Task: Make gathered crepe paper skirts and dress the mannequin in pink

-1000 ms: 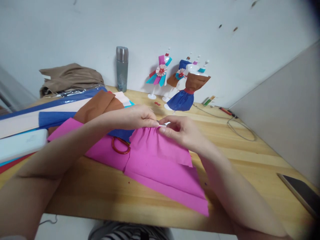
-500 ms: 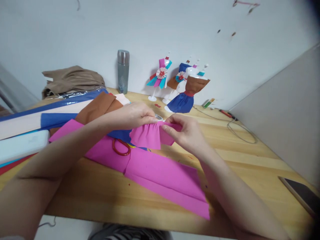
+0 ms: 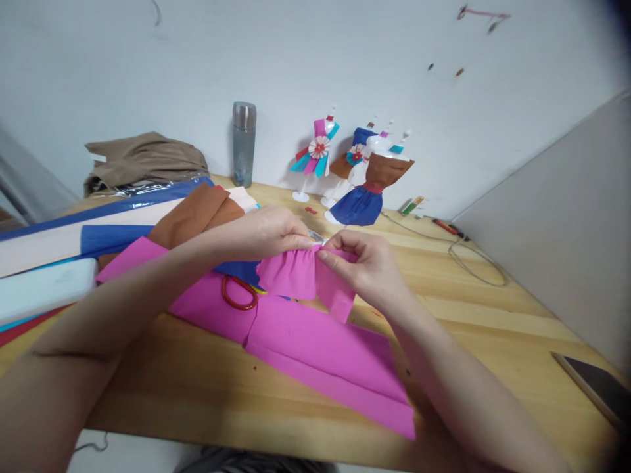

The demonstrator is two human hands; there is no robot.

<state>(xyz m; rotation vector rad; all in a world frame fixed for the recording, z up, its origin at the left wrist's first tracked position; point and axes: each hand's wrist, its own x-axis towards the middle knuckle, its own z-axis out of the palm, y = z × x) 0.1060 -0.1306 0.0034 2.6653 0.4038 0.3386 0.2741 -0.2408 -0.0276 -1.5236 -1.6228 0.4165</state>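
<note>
L hand [image 3: 276, 231] & R hand [image 3: 365, 261] pinch pink pc [image 3: 292, 274].

The single view looks from the person's head, high over the near side of the pale wood-grained tabletop [image 3: 197, 387], facing forward and down across it to the flat white wall [image 3: 296, 52] behind. It sits near, with the bare left hand [image 3: 276, 232] and bare right hand [image 3: 365, 259] mid-view above the tabletop.

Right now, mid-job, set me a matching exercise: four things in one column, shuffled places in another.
1. gathered pink piece
2. red handle loop
3. flask
4. phone

A. upright near the wall
B. held by the left hand and right hand
C. on the table, at the picture's right edge
D. over flat pink material

Pairs: 1-B, 2-D, 3-A, 4-C
</note>
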